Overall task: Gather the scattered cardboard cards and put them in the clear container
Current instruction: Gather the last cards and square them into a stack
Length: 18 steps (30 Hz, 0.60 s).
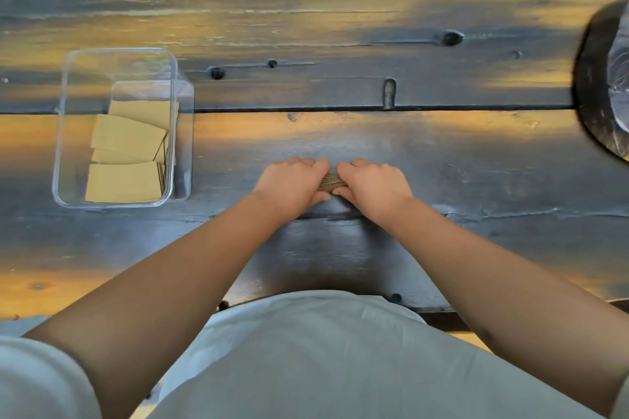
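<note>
A small stack of brown cardboard cards (332, 181) stands on its edge on the dark wooden table (374, 85), in the middle. My left hand (292, 185) grips its left side and my right hand (372, 185) grips its right side, fingers curled over the top. Only the corrugated edges show between the hands. The clear container (63, 133) stands to the left, with several tan cards (127, 153) lying flat and overlapping inside it.
A dark round object with crinkled clear plastic (609, 78) lies at the right edge of the table. The table's near edge runs just in front of my torso.
</note>
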### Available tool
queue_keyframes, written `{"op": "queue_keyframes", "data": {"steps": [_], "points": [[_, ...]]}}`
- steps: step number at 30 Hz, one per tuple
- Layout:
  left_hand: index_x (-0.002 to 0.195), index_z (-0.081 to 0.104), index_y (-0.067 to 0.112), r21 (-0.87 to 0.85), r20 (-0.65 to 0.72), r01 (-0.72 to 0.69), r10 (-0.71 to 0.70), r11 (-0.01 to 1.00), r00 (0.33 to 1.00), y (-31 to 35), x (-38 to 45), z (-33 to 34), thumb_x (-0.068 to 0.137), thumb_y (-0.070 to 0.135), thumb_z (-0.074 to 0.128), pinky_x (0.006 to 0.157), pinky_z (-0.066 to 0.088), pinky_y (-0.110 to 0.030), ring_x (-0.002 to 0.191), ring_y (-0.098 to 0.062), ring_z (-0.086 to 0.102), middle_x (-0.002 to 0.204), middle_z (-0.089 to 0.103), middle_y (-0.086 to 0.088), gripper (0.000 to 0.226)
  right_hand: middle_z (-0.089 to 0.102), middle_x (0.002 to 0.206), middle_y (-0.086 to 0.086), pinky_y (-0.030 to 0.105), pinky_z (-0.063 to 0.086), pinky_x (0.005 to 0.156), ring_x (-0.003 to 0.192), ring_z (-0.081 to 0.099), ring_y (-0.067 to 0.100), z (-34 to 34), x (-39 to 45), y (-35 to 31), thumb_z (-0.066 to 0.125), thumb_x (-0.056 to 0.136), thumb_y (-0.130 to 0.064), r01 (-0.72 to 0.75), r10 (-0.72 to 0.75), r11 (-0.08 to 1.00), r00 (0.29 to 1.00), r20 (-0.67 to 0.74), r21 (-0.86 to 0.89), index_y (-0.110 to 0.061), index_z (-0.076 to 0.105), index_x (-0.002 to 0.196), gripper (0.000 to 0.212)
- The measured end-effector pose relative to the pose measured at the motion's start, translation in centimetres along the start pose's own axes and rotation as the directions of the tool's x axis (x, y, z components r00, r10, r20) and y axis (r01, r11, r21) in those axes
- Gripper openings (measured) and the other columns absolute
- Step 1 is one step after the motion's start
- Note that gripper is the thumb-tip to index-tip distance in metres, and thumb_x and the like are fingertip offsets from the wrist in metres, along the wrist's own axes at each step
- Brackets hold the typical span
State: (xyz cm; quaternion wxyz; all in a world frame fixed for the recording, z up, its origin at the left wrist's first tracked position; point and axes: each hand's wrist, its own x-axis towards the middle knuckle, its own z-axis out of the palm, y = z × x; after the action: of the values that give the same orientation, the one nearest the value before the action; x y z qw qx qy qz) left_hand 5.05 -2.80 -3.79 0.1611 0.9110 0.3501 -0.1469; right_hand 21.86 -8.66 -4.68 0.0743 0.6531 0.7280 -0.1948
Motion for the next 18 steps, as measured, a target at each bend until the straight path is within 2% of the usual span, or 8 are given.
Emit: {"op": "queue_keyframes", "data": {"steps": [2,4,8,11,13,15,18], "points": [[0.114,0.041,0.017,-0.009,0.039,0.001,-0.001,1.0,0.999,-1.3,-0.7,-0.1,0.09,0.045,0.057,0.066,0.04,-0.036,0.1,-0.027,0.055,0.108,0.056,-0.005,0.04,0.056,0.095,0.005,0.033,0.033,0.054,0.073,0.061,0.034,0.1,-0.2,0.1,0.05,0.092,-0.045,0.02,-0.02,1.0,1.0,-0.008,-0.011,-0.018,0.047,0.1,0.028],[0.117,0.04,0.019,0.037,0.057,0.07,-0.072,0.997,0.996,-2.6,-1.3,-0.1,0.09,0.045,0.056,0.066,0.043,-0.038,0.099,-0.029,0.055,0.109,0.054,-0.006,0.041,0.055,0.093,0.005,0.033,0.033,0.052,0.069,0.059,0.034,0.1,-0.2,0.1,0.049,0.093,-0.043,0.025,-0.025,1.0,1.0,-0.008,0.002,-0.018,0.046,0.098,0.026],[0.118,0.037,0.022,0.088,0.147,0.227,-0.238,0.97,0.96,-2.8,-0.7,-0.7,0.093,0.051,0.049,0.052,0.035,-0.035,0.074,-0.03,0.055,0.096,0.051,-0.007,0.04,0.054,0.094,0.006,0.034,0.036,0.055,0.073,0.059,0.035,-0.1,0.2,-0.3,0.052,0.093,-0.038,-0.028,0.027,0.997,0.999,0.019,0.065,-0.018,0.043,0.098,0.023],[0.116,0.042,0.016,-0.025,0.19,0.203,-0.195,0.979,0.962,-2.6,0.6,-1.2,0.093,0.04,0.055,0.06,0.042,-0.039,0.083,-0.036,0.059,0.096,0.048,-0.01,0.036,0.054,0.096,0.007,0.035,0.038,0.057,0.077,0.059,0.036,-0.4,0.4,-0.3,0.055,0.091,-0.035,-0.06,0.058,0.993,0.998,0.027,0.102,-0.017,0.042,0.099,0.023],[0.117,0.043,0.014,-0.092,0.149,0.145,-0.131,0.985,0.98,-1.9,1.0,-1.3,0.092,0.032,0.058,0.063,0.043,-0.04,0.087,-0.039,0.06,0.103,0.048,-0.013,0.034,0.055,0.101,0.007,0.036,0.042,0.059,0.08,0.059,0.037,-0.6,0.4,-0.6,0.057,0.089,-0.035,-0.058,0.053,0.988,0.998,0.04,0.143,-0.018,0.04,0.109,0.031],[0.119,0.042,0.012,-0.087,0.111,0.112,-0.102,0.99,0.989,-0.9,1.2,-1.3,0.093,0.029,0.057,0.061,0.04,-0.04,0.086,-0.041,0.06,0.107,0.048,-0.014,0.035,0.056,0.102,0.008,0.039,0.047,0.061,0.081,0.06,0.038,-0.6,0.4,-1.2,0.057,0.088,-0.036,-0.046,0.036,0.986,0.998,0.06,0.162,-0.02,0.036,0.116,0.039],[0.118,0.043,0.011,-0.071,0.11,0.095,-0.087,0.993,0.99,-0.7,1.3,-1.1,0.095,0.03,0.054,0.063,0.038,-0.039,0.09,-0.042,0.06,0.109,0.05,-0.015,0.032,0.055,0.099,0.009,0.036,0.042,0.06,0.082,0.059,0.039,-0.7,0.6,-1.3,0.054,0.091,-0.037,-0.042,0.035,0.988,0.998,0.054,0.149,-0.017,0.041,0.107,0.028]]}}
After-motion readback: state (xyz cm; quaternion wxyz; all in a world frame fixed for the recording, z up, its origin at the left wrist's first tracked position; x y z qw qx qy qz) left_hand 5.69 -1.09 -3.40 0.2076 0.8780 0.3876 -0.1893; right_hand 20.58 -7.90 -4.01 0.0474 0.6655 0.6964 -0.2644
